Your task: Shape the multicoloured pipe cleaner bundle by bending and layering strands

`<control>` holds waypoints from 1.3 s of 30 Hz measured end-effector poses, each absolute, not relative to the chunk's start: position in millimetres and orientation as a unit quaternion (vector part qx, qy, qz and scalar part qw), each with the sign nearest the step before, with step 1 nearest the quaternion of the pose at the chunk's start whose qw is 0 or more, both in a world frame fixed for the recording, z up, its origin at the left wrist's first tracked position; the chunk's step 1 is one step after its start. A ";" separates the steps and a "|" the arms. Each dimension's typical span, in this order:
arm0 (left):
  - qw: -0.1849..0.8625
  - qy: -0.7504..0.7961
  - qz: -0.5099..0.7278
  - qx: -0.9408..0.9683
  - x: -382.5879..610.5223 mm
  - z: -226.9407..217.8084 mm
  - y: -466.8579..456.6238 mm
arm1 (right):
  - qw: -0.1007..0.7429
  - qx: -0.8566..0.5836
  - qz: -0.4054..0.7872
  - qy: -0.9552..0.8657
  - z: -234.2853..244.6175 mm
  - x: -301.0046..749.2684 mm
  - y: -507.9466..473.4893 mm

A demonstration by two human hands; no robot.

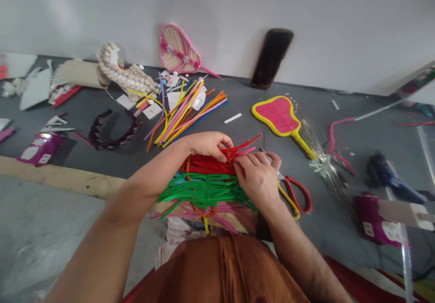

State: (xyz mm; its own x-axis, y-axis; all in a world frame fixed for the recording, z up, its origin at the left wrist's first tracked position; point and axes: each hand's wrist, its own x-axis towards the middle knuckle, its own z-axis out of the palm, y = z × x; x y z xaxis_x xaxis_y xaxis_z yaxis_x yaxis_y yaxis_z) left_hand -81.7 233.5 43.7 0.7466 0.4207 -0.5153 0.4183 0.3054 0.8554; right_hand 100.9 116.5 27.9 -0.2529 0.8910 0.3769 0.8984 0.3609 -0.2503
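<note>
A woven piece of pipe cleaners point(205, 189) lies in front of me, with a red band at the top, a green band in the middle and pink strands below. My left hand point(208, 143) is closed, pinching red pipe cleaners at the top edge of the piece. My right hand point(258, 176) is closed too, its fingers pressed on the same red strands point(243, 146), which stick out to the upper right. Red and yellow scissors point(295, 196) lie just right of my right hand.
A loose pile of coloured pipe cleaners point(185, 113) lies further back. Around it: a pink and yellow paddle point(280, 117), a pink racket shape point(178, 51) and a dark phone point(271, 58) leaning on the wall, a dark headband point(112, 131), a glue gun point(387, 176), paper scraps.
</note>
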 end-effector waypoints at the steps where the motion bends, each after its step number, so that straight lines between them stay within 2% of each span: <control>1: 0.724 0.358 0.002 0.590 -81.5 44.4 232.8 | 0.231 -0.568 -0.007 -0.790 27.3 100.8 116.6; 28: 0.679 0.393 0.019 0.620 -78.6 40.5 227.4 | 0.248 -0.571 0.029 -0.782 20.3 103.1 115.6; 33: 0.662 0.391 0.017 0.639 -79.2 42.0 228.2 | 0.258 -0.565 0.024 -0.783 29.5 105.1 114.0; 39: 0.627 0.398 0.009 0.670 -81.0 42.8 230.1 | 0.301 -0.558 0.073 -0.770 48.9 147.2 102.2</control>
